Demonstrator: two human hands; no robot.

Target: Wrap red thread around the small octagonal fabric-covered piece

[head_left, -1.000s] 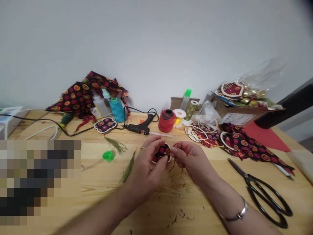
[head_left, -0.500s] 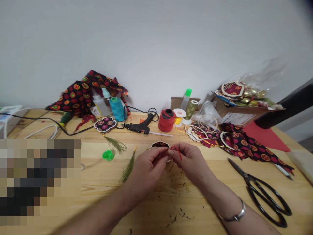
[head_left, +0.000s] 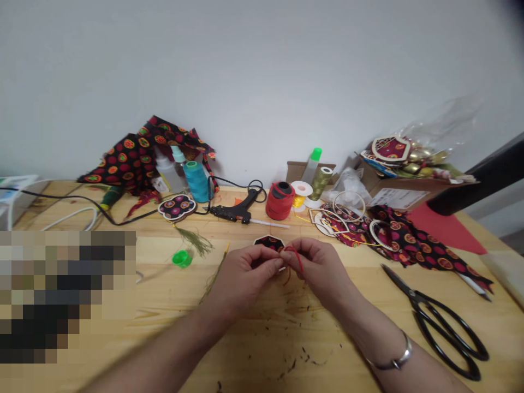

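Observation:
Both hands meet over the middle of the wooden table, fingertips pinched together. A thin red cord loops over the fingers of my right hand, which grips it. My left hand pinches at the same spot, where the cord's end runs between the fingertips. Just behind the fingers lies an ornament with dark patterned fabric and a pale wooden rim, partly covered by the hands. Left of my left hand, a green tassel lies partly hidden by it.
A black glue gun and a red cord spool stand behind the hands. Black scissors lie at the right. A green cap and a flower-shaped ornament are at the left. A cardboard box stands at the back right.
My left hand has shifted slightly left and now covers more of the green tassel. The pinch on the red cord is kept, and its loop has moved slightly.

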